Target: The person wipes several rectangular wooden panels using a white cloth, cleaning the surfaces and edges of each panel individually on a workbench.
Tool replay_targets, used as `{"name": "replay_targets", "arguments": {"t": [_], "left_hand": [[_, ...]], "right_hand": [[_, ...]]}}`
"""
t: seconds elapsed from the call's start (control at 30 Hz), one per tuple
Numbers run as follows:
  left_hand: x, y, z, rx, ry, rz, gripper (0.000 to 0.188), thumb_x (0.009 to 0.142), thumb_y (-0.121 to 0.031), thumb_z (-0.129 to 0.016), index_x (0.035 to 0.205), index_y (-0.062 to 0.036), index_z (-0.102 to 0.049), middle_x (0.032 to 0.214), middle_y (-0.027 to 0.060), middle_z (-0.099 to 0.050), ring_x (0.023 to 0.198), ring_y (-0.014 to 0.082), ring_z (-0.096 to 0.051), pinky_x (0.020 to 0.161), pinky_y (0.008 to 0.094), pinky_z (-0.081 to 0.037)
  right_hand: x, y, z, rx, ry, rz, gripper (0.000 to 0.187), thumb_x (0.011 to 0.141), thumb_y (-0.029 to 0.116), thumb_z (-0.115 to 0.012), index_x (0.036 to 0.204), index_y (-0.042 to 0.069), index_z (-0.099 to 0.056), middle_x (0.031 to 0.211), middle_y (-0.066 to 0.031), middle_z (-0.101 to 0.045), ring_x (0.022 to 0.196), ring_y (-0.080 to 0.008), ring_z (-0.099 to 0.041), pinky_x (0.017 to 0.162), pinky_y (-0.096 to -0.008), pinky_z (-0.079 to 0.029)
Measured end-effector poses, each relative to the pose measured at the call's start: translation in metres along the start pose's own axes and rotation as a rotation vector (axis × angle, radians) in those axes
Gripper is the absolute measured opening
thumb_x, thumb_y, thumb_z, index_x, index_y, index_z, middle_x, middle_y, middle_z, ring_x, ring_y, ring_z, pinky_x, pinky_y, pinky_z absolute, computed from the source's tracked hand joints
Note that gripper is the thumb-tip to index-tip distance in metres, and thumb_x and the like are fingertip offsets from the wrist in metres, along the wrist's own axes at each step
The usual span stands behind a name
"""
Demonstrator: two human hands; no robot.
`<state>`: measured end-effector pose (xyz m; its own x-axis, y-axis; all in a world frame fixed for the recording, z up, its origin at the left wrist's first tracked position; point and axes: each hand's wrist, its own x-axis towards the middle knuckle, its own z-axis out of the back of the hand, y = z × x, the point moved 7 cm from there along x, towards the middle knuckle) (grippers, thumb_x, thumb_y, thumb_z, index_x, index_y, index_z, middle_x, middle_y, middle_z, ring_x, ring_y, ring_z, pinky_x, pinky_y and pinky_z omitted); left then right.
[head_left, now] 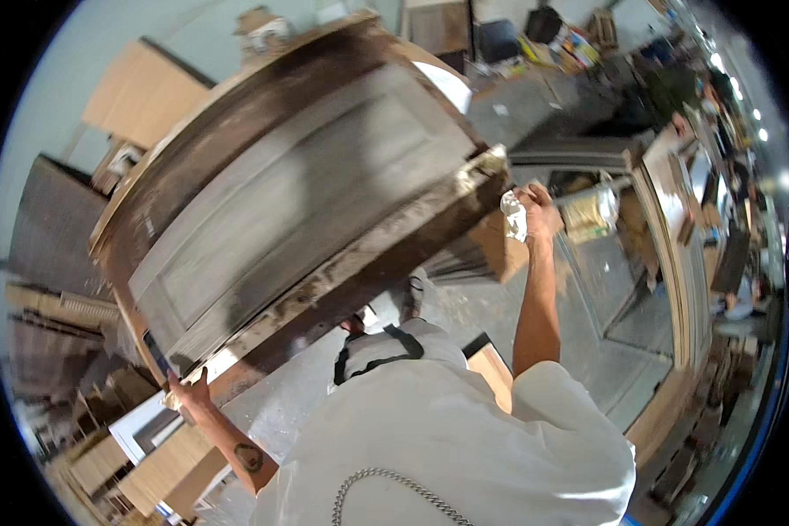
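Observation:
A large brown table [263, 351] with a worn, whitish-streaked near edge stretches in front of me. On it lies a grey panel [298, 175] with a recessed rectangular border. My left hand [191, 391] grips the table's near left corner, thumb on top, with something whitish under its fingers. At the near right corner, my right hand [539, 212] is closed, its fingers curled around a piece of crumpled white wrapping [515, 216]. Motion blurs the picture a little, and what the undersides of both hands touch is hidden.
On the right stand a glass-like framed panel [622, 289] and upright wooden strips [662, 254]. Stacked boards [167, 465] lie at lower left. Dark panels [53, 223] lean against the left wall. Mixed clutter [561, 44] fills the far right, and a box [491, 373] stands beside me.

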<state>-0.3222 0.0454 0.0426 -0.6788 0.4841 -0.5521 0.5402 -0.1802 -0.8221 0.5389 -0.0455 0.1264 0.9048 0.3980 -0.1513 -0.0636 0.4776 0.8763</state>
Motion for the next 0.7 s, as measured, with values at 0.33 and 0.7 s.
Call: {"name": "replay_targets", "arguments": {"t": [0.33, 0.7], "left_hand": [[0.008, -0.022, -0.042, 0.012, 0.151, -0.041, 0.071, 0.085, -0.040, -0.058, 0.137, 0.0014, -0.031, 0.143, 0.0192, -0.024, 0.129, 0.0326, -0.030, 0.104, 0.0458, -0.032], [-0.058, 0.079, -0.091, 0.285, 0.399, -0.209, 0.045, 0.092, -0.024, -0.050, 0.124, 0.0060, -0.043, 0.123, 0.0195, -0.050, 0.110, 0.0249, -0.051, 0.094, 0.0390, -0.041]], "right_hand": [[-0.003, -0.273, 0.118, 1.215, 0.344, -0.466, 0.035, 0.088, 0.033, -0.042, 0.098, 0.006, -0.062, 0.088, -0.0117, -0.066, 0.074, -0.0283, -0.063, 0.063, -0.0429, -0.053], [-0.002, -0.308, 0.015, 1.350, 0.493, -0.746, 0.046, 0.089, 0.044, -0.038, 0.097, 0.005, -0.063, 0.085, -0.0123, -0.067, 0.074, -0.0313, -0.064, 0.066, -0.0464, -0.053]]}}
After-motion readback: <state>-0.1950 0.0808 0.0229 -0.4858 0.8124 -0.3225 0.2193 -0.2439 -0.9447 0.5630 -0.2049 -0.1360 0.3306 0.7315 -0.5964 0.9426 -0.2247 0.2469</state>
